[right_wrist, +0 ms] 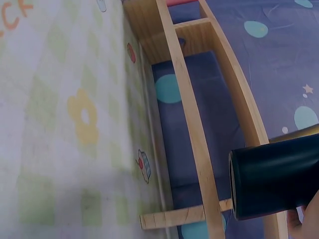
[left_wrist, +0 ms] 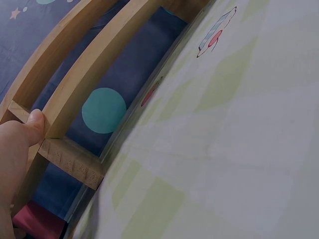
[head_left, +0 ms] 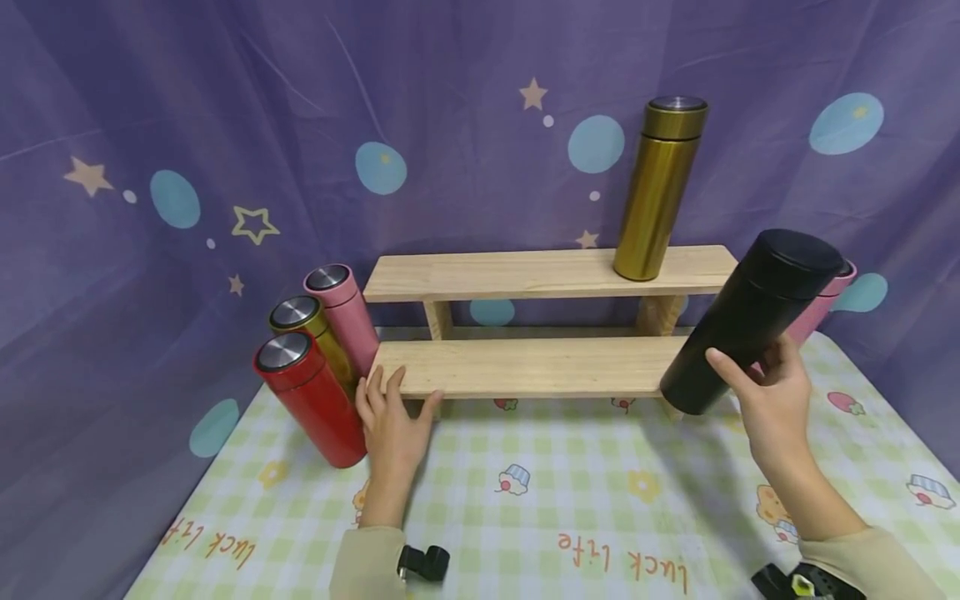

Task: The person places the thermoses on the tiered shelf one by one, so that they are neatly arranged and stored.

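Note:
My right hand (head_left: 780,400) grips a black vacuum flask (head_left: 750,308), tilted with its lid toward the upper right. The base overlaps the right end of the lower board in the head view; in the right wrist view the dark flask (right_wrist: 274,177) shows close beside the boards. My left hand (head_left: 393,425) rests at the left front corner of the two-tier wooden shelf (head_left: 525,367), fingers spread over the board and thumb (left_wrist: 35,122) at its front edge. On the upper board, toward the right, stands a gold flask (head_left: 660,192).
Left of the shelf stand a red flask (head_left: 311,400), a second gold flask (head_left: 330,342) and a pink flask (head_left: 348,317), close together. Another pink flask (head_left: 825,300) is partly hidden behind the black one. A checked tablecloth (head_left: 562,483) covers the table; a purple curtain (head_left: 465,83) hangs behind.

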